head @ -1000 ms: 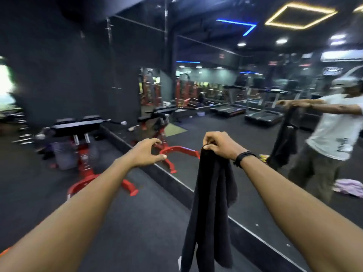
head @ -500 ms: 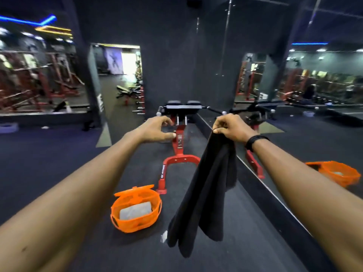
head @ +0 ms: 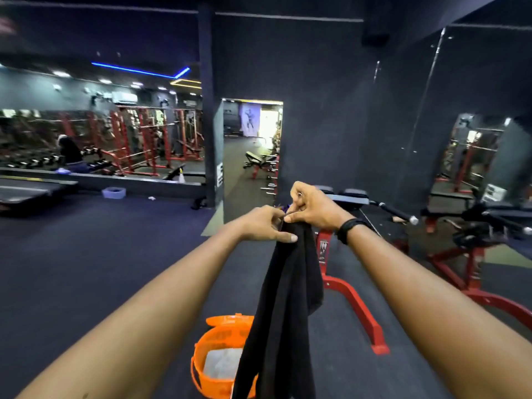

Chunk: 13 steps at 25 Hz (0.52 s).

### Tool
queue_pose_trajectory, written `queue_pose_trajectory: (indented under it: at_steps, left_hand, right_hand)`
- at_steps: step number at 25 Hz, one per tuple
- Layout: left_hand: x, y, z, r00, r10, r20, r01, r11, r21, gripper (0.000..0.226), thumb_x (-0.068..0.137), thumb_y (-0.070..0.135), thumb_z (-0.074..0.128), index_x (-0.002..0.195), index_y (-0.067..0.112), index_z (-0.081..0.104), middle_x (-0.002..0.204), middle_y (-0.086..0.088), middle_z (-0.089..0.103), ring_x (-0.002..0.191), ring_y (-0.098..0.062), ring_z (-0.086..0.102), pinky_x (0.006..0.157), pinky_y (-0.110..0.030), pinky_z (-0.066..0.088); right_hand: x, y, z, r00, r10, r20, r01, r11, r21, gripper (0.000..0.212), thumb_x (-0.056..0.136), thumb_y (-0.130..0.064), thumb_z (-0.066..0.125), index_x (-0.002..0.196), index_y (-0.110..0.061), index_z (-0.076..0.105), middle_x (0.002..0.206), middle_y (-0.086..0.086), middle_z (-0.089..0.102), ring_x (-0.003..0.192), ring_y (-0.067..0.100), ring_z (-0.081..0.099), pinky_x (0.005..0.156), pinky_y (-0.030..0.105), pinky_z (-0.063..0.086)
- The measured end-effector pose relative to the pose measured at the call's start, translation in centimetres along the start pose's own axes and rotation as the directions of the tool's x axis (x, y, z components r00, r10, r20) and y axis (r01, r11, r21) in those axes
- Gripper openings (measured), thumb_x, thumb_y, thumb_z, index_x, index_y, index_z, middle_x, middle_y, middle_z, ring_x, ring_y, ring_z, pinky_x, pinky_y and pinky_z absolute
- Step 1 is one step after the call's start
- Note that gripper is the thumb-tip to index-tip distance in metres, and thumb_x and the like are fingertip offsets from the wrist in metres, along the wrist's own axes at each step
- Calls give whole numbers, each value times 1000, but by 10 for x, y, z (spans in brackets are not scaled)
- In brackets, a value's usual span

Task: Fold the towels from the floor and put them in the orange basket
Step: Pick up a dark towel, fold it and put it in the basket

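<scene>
Both arms outstretched, left hand (head: 266,224) and right hand (head: 312,208) fingers pinch the black towel's (head: 283,298) top edge; orange basket (head: 216,358) sits below on open floor.

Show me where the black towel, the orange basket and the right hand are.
black towel (head: 283,298), head view, on the hanging cloth's middle.
orange basket (head: 223,335), head view, on its far wall beside the towel.
right hand (head: 315,207), head view, on the back of the hand.
</scene>
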State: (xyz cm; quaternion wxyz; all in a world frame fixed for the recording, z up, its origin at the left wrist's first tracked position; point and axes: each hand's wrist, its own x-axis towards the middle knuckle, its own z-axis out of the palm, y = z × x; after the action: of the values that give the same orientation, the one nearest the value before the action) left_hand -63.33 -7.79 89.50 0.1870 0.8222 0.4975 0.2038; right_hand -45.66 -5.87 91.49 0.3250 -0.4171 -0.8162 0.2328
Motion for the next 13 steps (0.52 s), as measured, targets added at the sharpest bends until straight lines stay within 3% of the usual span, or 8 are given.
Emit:
queue_pose_trajectory:
  at_steps: [2,5,8,11,12,13]
  left_hand:
    - [22,-8,-7,999,10,-52,-8,1000,25,33,82,36,72,75,7,58,63,0,50,58,-13,45,58,-29,35]
    - [49,-34,-29,992,-13,-124,16,1000,22,18,86,29,68,76,14,65,64,3,54,62,-10,46,62,-26,37]
    - [63,-70,-46,981,-44,-187,10,983,-183,15,85,27,65,70,26,63,64,6,55,64,-9,48,67,-27,40]
    - [67,-116,-63,963,-122,-241,56,964,-261,21,91,19,60,71,19,59,68,-2,55,67,-15,50,67,-31,44]
    - [68,-138,-70,954,-150,-261,82,964,-253,22,93,18,58,71,17,58,67,-2,54,66,-17,50,66,-32,45]
    - [67,-161,-75,940,-187,-286,118,963,-240,23,92,20,58,70,16,58,65,-1,54,66,-17,50,66,-33,46]
  right_hand:
    - [26,11,-5,999,-9,46,7,998,55,47,71,9,77,78,-18,39,67,3,66,70,21,64,67,32,51]
    - [54,39,-4,996,14,84,-16,1000,24,34,72,6,73,80,-18,51,68,3,62,63,14,55,60,31,45]
    - [70,69,15,972,117,205,-56,958,-282,14,73,-4,63,81,-16,62,82,8,67,75,20,59,68,29,42]
    - [90,89,30,962,223,158,-114,853,-509,14,79,-8,61,92,-9,67,104,16,64,101,28,58,68,23,35]
    - [101,94,32,969,220,111,-136,851,-508,6,80,-10,63,85,-11,64,101,15,63,101,29,57,68,23,33]
    - [111,97,32,976,213,49,-164,862,-480,11,79,-12,68,75,-15,59,91,11,63,94,27,56,66,24,32]
